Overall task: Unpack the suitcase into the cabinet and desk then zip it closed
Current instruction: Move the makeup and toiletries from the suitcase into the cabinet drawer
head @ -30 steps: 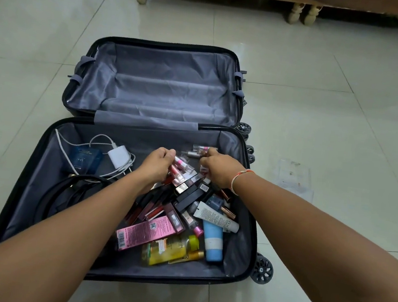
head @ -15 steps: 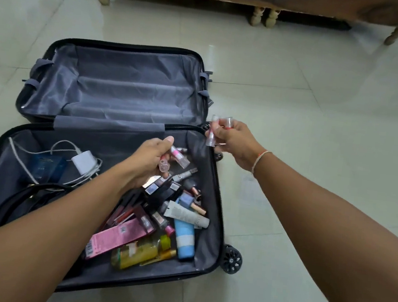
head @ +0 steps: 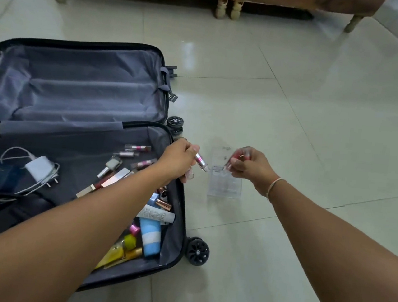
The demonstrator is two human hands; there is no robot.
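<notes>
Hands (head: 216, 162) beside suitcase (head: 175, 222) | gripping lip-gloss tubes (head: 201, 162) | above clear organizer (head: 225, 186)

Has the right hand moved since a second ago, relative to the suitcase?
Yes. The right hand, gripping small tubes, went from inside the suitcase out past its right edge, and is now over the clear organizer on the floor.
</notes>
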